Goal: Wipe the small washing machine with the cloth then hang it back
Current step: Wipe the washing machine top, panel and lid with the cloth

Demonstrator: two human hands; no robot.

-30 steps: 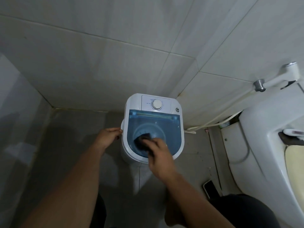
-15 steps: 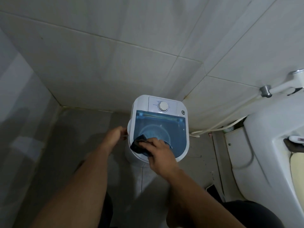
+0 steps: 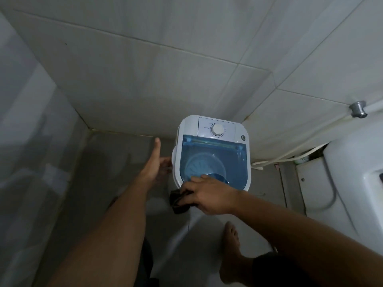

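A small white washing machine [image 3: 211, 154] with a clear blue lid and a round white dial stands on the floor in the tiled corner. My right hand [image 3: 209, 194] grips a dark cloth [image 3: 179, 201] at the machine's near front edge; the cloth hangs just off the rim at its left front corner. My left hand [image 3: 154, 165] rests against the machine's left side, thumb raised and fingers partly hidden behind the hand.
A white toilet [image 3: 352, 183] fills the right side, with a hose [image 3: 290, 156] along the wall base and a metal wall fitting [image 3: 357, 109] above. My bare foot [image 3: 231, 245] stands on the grey floor below the machine. Tiled walls close in behind and left.
My right hand has drawn the cloth from the middle of the blue lid toward me, down to the front left edge. My left hand slid from the rim onto the machine's side.
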